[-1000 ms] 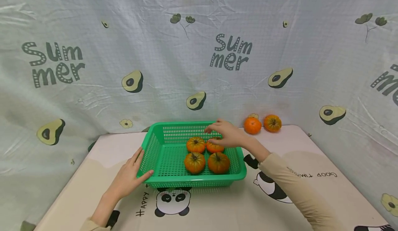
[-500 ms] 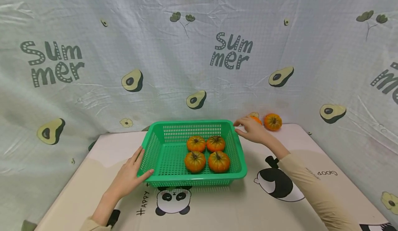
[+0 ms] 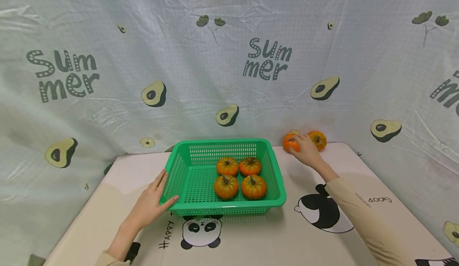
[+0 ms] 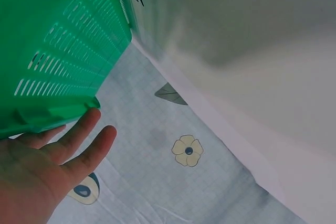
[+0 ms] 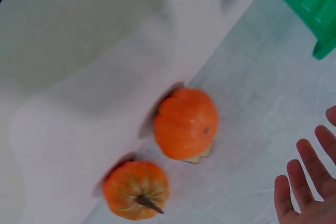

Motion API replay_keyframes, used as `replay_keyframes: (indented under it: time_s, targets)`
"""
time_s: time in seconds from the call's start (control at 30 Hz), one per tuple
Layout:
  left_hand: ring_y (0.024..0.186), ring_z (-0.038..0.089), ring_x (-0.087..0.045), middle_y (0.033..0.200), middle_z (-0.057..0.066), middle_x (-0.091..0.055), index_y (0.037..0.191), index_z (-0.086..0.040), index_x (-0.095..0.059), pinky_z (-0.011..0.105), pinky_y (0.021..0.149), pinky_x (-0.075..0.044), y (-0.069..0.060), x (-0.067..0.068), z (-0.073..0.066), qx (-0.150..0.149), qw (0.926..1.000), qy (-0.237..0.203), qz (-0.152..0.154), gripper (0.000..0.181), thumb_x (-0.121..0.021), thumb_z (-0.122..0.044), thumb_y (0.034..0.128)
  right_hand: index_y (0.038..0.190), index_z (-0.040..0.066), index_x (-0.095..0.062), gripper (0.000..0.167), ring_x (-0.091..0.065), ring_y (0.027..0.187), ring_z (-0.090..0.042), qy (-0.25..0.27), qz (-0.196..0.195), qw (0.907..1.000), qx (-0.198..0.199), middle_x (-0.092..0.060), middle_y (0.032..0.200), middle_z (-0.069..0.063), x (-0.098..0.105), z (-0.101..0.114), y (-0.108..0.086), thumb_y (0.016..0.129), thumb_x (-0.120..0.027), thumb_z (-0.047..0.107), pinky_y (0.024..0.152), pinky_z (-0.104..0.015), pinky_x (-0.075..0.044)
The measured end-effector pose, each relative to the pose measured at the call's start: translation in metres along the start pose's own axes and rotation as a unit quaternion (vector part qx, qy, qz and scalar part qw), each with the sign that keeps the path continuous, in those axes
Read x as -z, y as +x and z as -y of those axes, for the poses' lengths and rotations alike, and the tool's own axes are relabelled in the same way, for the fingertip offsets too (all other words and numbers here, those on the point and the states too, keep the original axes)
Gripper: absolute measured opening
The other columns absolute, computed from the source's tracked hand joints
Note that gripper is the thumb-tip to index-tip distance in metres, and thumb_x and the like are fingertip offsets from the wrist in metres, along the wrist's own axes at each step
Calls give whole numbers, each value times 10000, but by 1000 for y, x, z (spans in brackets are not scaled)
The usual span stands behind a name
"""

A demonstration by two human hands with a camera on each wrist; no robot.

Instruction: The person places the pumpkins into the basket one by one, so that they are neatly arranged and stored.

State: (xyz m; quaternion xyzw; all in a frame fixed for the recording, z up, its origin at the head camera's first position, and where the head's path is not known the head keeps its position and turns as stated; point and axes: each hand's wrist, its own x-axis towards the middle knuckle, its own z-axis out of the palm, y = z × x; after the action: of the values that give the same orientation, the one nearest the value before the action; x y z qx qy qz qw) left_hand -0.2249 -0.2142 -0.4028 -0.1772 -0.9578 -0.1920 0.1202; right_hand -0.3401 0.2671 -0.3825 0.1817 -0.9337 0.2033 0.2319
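My left hand rests against the left rim of a green plastic basket, fingers extended along it and thumb over the front corner. In the left wrist view, its fingers lie straight against the basket wall. Several small pumpkins stand in the basket's right half, among them one at front right. Over at the back right, my right hand hovers by an orange pumpkin, partly covering it. The right wrist view shows that pumpkin apart from the spread fingers. Neither hand holds anything.
Another pumpkin with a yellow-green top and a stem sits just right of the orange one, near the table's back edge. A printed cloth backdrop rises behind. The table cover carries panda drawings.
My right hand has moved right, from over the basket's pumpkins, past its right rim, to the orange pumpkin at the back. My left hand has stayed on the basket rim.
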Motion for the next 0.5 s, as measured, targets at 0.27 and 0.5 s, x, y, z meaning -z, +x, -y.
replay_keyframes:
  time_s: [0.27,0.5]
  targets:
    - [1218,465,-342,1463,225,-171,1394,62,-203,576,909,-350,-1,0,-1,-66,10000,4,-52,797,-513,-444,862,1066,-64,-570,302,-449,1027,-419,-331,-231,9985,-366,-537,1095,-259,-10,-27,5,820,-579,110,819,-557,-384]
    - [1216,456,-356,1466,220,-171,1392,61,-212,566,910,-357,-1,1,-2,-29,10000,9,-41,795,-517,-445,860,1112,-66,-540,358,-425,1024,-430,-759,-144,9955,-549,-507,1155,-267,-17,-41,17,844,-563,169,768,-578,-382]
